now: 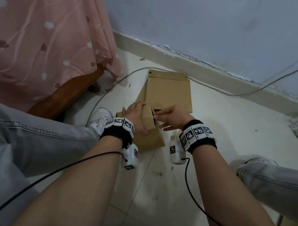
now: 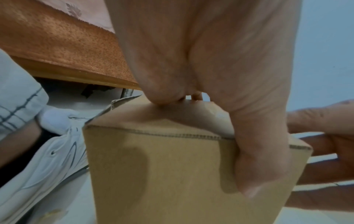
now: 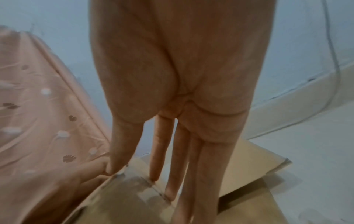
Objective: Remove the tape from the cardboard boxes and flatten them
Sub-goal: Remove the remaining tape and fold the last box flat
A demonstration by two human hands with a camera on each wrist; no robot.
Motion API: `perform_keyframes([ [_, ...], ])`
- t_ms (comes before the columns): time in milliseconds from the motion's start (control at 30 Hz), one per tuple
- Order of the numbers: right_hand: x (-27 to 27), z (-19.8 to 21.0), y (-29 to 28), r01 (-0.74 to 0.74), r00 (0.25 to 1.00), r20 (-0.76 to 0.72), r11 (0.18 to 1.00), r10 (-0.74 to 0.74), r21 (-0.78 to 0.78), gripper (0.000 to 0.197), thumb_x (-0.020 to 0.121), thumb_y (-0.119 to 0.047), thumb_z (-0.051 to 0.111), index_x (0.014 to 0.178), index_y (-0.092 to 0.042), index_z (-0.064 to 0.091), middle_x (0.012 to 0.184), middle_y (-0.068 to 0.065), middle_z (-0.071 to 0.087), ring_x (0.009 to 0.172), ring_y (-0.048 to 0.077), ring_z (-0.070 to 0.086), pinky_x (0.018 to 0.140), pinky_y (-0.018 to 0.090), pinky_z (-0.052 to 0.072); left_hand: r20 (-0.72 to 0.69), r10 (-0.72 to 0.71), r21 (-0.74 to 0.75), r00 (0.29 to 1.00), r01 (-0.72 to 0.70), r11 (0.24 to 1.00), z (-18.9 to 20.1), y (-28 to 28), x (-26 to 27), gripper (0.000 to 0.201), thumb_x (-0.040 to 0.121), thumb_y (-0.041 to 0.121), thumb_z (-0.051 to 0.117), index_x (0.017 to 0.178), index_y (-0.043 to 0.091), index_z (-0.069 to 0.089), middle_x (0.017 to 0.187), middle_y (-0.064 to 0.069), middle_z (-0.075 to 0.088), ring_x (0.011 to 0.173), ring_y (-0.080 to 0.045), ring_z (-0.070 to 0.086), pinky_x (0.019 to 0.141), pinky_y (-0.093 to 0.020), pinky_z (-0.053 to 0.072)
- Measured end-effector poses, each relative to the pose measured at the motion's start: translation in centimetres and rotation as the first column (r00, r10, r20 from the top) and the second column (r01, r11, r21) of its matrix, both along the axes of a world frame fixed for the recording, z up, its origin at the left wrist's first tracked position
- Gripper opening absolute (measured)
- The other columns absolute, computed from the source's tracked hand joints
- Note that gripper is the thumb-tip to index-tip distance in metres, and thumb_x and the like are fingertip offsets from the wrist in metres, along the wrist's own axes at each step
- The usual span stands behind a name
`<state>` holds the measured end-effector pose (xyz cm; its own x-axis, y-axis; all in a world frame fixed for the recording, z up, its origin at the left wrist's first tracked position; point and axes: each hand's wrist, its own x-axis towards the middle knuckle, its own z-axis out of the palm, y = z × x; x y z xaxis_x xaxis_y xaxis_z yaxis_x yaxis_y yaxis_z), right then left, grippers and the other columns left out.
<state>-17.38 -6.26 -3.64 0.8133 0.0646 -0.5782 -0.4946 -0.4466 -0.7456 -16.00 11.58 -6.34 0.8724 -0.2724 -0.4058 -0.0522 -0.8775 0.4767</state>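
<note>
Head view: left hand [image 1: 137, 115] grips brown taped box [image 1: 148, 118]; right hand [image 1: 172, 117] fingers straight.

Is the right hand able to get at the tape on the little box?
Probably yes. The right hand already has straight fingers on the taped end of the box, which the left hand holds steady; nothing blocks it.

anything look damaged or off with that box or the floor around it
Yes. The box held by the left hand has a torn, frayed flap edge at its upper left corner, seen in the left wrist view. The floor in front of the person carries brownish stains. The skirting along the wall looks chipped.
</note>
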Motion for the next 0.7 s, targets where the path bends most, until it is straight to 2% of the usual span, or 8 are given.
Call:
perform_keyframes([
  [100,0.47,0.10,0.81,0.008,1.000,0.028,0.997,-0.006,-0.072,0.024,0.078,-0.027,0.082,0.093,-0.009,0.076,0.088,0.007,0.076,0.081,0.023,0.074,0.077,0.037,0.062,0.008,0.025,-0.014,1.000,-0.024,1.000,-0.33,-0.11,-0.03,0.111,0.058,0.032,0.089,0.146,0.023,0.023,0.146,-0.005,0.034,0.140,-0.028,0.031,0.121,-0.053,0.004],
  [200,0.72,0.26,1.21,0.035,0.999,0.031,0.994,-0.032,-0.105,0.023,0.079,-0.023,0.082,0.091,-0.005,0.075,0.084,0.008,0.076,0.079,0.021,0.074,0.075,0.035,0.062,-0.004,0.034,-0.022,0.999,-0.034,0.999,-0.34,-0.16,-0.04,0.111,0.058,0.032,0.088,0.147,0.023,0.022,0.146,-0.005,0.034,0.141,-0.028,0.029,0.122,-0.052,0.001],
  [533,0.28,0.01,0.96,0.167,0.986,-0.015,0.986,-0.167,-0.017,0.029,0.077,-0.017,0.083,0.096,0.001,0.072,0.087,0.015,0.075,0.083,0.026,0.074,0.080,0.039,0.061,0.008,0.043,-0.056,0.999,-0.043,0.997,-0.63,-0.34,-0.32,0.110,0.057,0.031,0.087,0.146,0.024,0.022,0.149,-0.005,0.031,0.143,-0.028,0.026,0.122,-0.051,-0.002],
  [700,0.42,0.32,1.29,0.196,0.980,-0.040,0.980,-0.197,-0.038,0.018,0.082,-0.012,0.078,0.093,0.001,0.071,0.085,0.014,0.073,0.078,0.025,0.072,0.081,0.040,0.060,0.003,0.054,-0.081,0.999,-0.053,0.995,-0.81,-0.43,-0.28,0.109,0.058,0.029,0.087,0.146,0.025,0.023,0.149,-0.006,0.032,0.143,-0.030,0.025,0.122,-0.052,-0.002],
])
